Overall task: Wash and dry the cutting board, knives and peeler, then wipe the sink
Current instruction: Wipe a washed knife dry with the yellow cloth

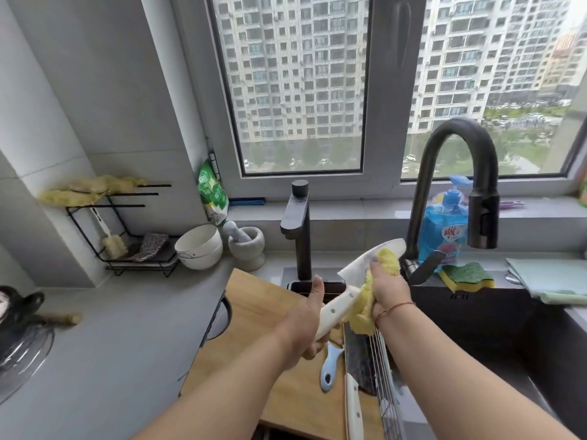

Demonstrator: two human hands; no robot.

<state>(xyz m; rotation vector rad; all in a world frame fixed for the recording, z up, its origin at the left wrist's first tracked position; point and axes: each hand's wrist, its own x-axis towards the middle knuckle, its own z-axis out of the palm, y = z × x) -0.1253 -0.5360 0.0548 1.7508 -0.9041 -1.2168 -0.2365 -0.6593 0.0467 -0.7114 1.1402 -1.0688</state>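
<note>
My left hand [303,325] grips the white handle of a white-bladed knife [359,266], blade pointing up and to the right. My right hand [386,289] holds a yellow cloth [362,315] folded around the blade. Below them a wooden cutting board [254,309] lies over the left end of the dark sink [495,328]. On the board lie a blue peeler [328,369] and a dark cleaver [359,363] with a white handle, beside a wire rack [386,392].
A tall black faucet [476,185] and a short black tap [298,230] stand behind the sink. Blue dish soap [443,227], a green-yellow sponge [467,276] and a pale green cloth [552,281] sit at the right. White bowls [198,246], a mortar [247,246] and a black rack [133,230] stand on the left counter.
</note>
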